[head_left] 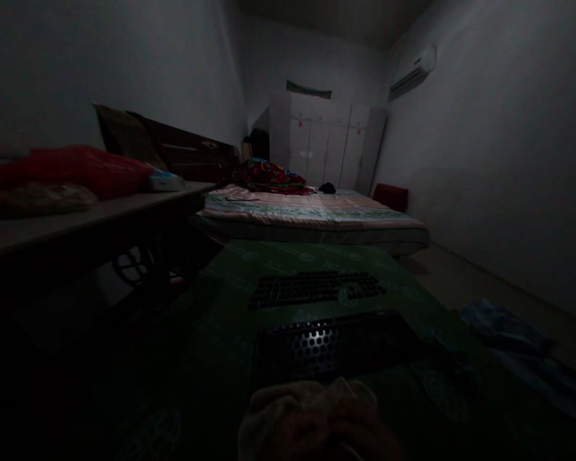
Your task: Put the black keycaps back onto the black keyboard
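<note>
The scene is very dark. At the bottom centre, my left hand and my right hand are close together, fingers closed on a pale, crumpled cloth. Shadow hides much of both hands. Just beyond them lies a black keyboard base with its keys off; round holes show in its bright left part. Behind the base, black keycaps are laid out in rows like a keyboard. All of this rests on a green printed table cover.
A bed with a striped sheet and a red patterned blanket stands behind the table. On the left, a wooden table bears a red bag. Bluish cloth lies at the right. A pale wardrobe fills the back.
</note>
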`<state>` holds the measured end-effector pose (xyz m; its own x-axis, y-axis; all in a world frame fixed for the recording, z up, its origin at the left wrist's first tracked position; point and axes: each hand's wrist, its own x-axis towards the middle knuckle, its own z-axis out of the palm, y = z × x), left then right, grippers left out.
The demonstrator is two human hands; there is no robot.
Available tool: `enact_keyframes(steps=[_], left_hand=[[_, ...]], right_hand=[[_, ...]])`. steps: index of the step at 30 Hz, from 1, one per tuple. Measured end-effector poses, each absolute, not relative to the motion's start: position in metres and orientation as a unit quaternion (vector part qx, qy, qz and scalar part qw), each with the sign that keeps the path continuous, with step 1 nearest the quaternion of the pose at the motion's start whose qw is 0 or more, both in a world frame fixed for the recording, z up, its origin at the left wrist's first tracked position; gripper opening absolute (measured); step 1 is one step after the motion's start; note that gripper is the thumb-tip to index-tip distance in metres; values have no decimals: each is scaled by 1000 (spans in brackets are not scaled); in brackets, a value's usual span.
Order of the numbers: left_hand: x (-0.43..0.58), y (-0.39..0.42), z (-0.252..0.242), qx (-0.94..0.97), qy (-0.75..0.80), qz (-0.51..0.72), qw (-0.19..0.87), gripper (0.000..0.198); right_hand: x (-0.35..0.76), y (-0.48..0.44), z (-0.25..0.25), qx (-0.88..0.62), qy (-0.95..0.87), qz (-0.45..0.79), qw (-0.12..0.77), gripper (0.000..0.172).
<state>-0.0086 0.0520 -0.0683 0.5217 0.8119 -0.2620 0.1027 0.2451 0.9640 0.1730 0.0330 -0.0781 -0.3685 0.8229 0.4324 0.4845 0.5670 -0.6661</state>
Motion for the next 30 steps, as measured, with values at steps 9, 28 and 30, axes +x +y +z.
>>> enact_keyframes(steps=[9, 28, 30], left_hand=[[5, 50, -53, 482, 376, 266, 745, 35], [9, 197, -47, 799, 553, 213, 103, 16], [9, 195, -52, 818, 534, 201, 77, 16]], right_hand=[[189, 26, -55, -336, -812, 179, 443, 27], [207, 220, -75, -444, -858, 130, 224, 10], [207, 224, -78, -438, -865, 135, 203, 10]])
